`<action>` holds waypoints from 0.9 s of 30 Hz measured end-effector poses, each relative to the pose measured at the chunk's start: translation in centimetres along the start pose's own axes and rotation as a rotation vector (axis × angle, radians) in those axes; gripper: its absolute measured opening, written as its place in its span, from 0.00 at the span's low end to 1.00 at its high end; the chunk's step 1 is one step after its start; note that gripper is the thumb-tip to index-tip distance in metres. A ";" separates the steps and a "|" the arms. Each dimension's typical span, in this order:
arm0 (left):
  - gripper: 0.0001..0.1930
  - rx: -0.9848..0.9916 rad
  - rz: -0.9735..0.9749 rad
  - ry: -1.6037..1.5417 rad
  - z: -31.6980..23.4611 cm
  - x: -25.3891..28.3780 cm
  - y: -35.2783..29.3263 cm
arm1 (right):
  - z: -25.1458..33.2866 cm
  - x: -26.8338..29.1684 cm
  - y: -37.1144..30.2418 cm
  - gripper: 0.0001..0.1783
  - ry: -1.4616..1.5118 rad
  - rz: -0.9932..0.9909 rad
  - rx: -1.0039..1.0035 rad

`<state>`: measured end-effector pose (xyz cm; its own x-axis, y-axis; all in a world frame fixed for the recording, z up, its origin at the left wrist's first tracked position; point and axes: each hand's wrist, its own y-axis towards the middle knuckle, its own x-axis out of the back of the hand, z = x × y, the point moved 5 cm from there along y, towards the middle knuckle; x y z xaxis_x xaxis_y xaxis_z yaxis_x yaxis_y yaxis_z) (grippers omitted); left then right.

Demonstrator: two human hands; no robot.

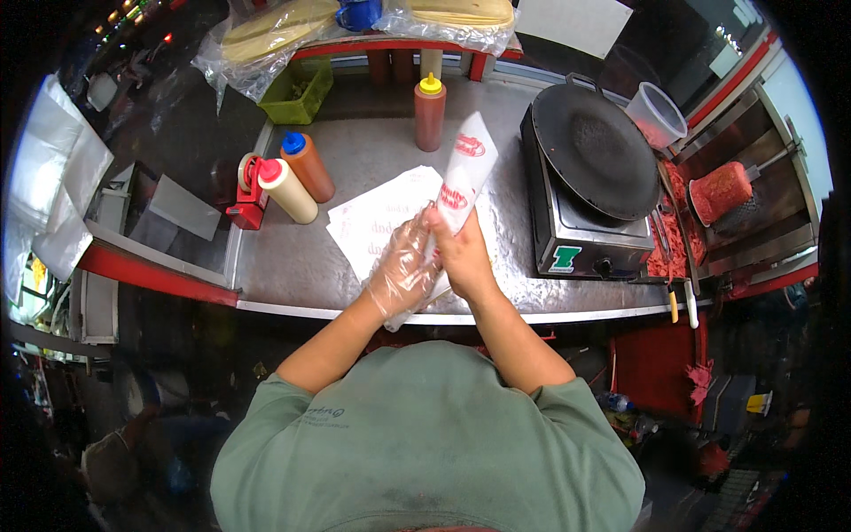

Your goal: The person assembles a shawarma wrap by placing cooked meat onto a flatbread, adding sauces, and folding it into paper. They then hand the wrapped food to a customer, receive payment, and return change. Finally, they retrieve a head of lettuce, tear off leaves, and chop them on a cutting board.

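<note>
Both my hands hold a white paper-wrapped roll (468, 168) with red print, tilted up over the metal counter. My left hand (401, 266), in a clear plastic glove, closes round its lower left side. Bare, my right hand (464, 259) grips the lower right side, with the thumb along the paper. What is inside the wrap is hidden. Beneath and left of my hands lie printed paper sheets (363, 217). Beyond them stands a yellow-capped sauce bottle (430, 115). A cream bottle with a red cap (291, 197) and an orange bottle with a blue cap (310, 168) stand at the left.
A black round griddle (598, 151) sits on a gas stove (589, 232) at the right. Beside it are red shredded meat, a meat spit (720, 192) and two knives whose handles overhang the edge. A green basket (297, 93) and bagged flatbreads (279, 31) are at the back.
</note>
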<state>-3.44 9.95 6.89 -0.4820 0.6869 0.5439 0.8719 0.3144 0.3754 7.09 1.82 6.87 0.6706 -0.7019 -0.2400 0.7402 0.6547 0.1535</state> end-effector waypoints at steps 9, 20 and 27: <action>0.33 0.089 -0.140 -0.549 1.1 4.9 3.1 | 1.2 -3.0 2.5 0.37 -0.324 0.400 0.125; 0.26 -0.023 -0.286 -0.446 -0.1 6.5 12.6 | 9.0 -1.0 9.7 0.08 -0.370 -0.041 0.455; 0.09 -0.311 -0.329 0.076 0.7 8.0 7.5 | 7.1 1.6 4.5 0.09 -0.610 -0.040 0.516</action>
<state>-0.71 18.24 13.47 -0.7440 0.5298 0.4072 0.6094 0.2878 0.7388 11.88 1.64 13.99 0.4414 -0.8495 0.2890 0.5938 0.5180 0.6157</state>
